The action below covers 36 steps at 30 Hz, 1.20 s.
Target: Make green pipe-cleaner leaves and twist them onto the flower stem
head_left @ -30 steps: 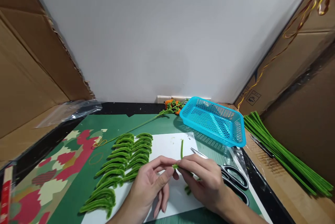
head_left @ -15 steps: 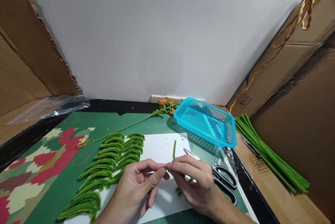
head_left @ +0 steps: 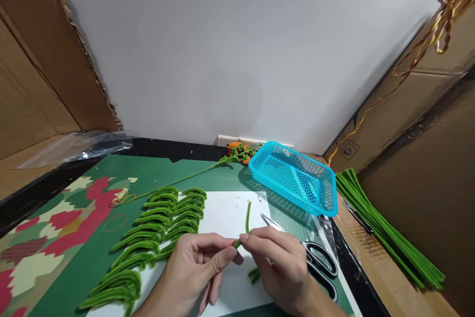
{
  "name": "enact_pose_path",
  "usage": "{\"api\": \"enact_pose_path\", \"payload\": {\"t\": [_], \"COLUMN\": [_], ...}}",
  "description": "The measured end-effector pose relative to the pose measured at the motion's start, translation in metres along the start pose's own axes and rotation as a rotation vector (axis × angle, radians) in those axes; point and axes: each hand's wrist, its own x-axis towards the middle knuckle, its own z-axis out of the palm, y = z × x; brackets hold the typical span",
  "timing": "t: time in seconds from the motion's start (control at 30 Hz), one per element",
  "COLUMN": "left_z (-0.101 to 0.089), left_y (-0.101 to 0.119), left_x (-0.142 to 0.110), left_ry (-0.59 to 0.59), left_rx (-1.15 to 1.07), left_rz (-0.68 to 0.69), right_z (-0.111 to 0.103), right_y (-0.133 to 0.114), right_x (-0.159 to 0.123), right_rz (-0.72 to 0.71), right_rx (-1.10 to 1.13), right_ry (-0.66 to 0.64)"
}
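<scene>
Over the white sheet [head_left: 218, 213]: fuzzy green piece [head_left: 238, 244] in left hand [head_left: 196, 267] and right hand [head_left: 280, 262]

In front of the person, just above the sheet, the green piece shows only a short stretch: soft pile, mid-green, slanted. Rest is covered by skin; full length can't be told. A thin, nearly straight green strip [head_left: 248, 215] shows past the right fingertips; from here, can't tell whether it joins the piece.

Left fingers: thumb and forefinger pinched on the piece, no gap; others curled loosely, tips hanging. Right fingers: tips bunched on its other side, knuckles bent, back of hand up, partly covering green bits [head_left: 254, 275]. Forearms angle inward, fingertips nearly meeting.

To the left, curved green pieces [head_left: 144, 245] in two rows, same fuzzy look. To the right, scissors [head_left: 315, 262], partly hidden by the right hand. Farther back on the worktop [head_left: 166, 149]: blue basket [head_left: 289, 196], orange flowers [head_left: 235, 148] beside it.
</scene>
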Motion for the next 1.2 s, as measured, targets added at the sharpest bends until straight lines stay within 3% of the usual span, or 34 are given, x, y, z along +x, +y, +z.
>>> {"api": "enact_pose_path", "payload": {"t": [0.43, 0.57, 0.73, 1.0, 1.2], "left_z": [0.004, 0.006, 0.011, 0.014, 0.014], "left_y": [-0.002, -0.004, -0.003, -0.009, -0.005], "left_x": [-0.005, -0.006, -0.008, -0.008, -0.008], "left_ry": [0.029, -0.087, -0.203, -0.185, -0.218], "left_rx": [-0.01, -0.034, -0.096, -0.031, -0.024], "left_rz": [0.022, -0.011, -0.069, -0.103, -0.121], "right_z": [-0.002, -0.003, -0.002, 0.0, -0.002], "right_y": [0.002, 0.003, 0.0, 0.0, 0.001], "right_x": [0.002, 0.004, 0.005, 0.0, -0.001], "right_rz": [-0.017, 0.015, 0.171, -0.034, -0.051], "right_rx": [0.014, 0.028, 0.132, 0.077, 0.038], "right_ry": [-0.028, -0.088, -0.073, -0.163, -0.158]}}
